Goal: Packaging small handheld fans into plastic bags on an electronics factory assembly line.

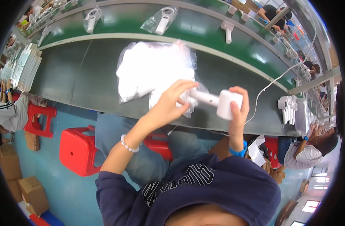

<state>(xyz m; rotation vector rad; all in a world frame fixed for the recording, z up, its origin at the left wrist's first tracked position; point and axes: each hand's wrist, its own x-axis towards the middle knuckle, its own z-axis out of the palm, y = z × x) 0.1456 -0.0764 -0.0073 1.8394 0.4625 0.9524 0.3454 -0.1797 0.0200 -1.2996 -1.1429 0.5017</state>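
Observation:
A white handheld device (207, 97) with a straight handle and a wide, rounded head is held level above the near edge of the dark table. My right hand (240, 109) grips the head, thumb in front and fingers over the far side. At the handle's other end, the fingers of my left hand (174, 98) curl round it, slightly blurred. Some clear plastic shows by that end; whether it wraps the handle I cannot tell. Just beyond my left hand lies a large clear bag (151, 69) full of white pieces or bags.
A green conveyor belt (127, 24) runs behind the table, carrying similar devices, some bagged. White handled devices (288, 109) stand grouped at right, near a white cable (263, 89). Flat white packs (26, 69) are stacked at left. Red stools (77, 150) and other workers flank me.

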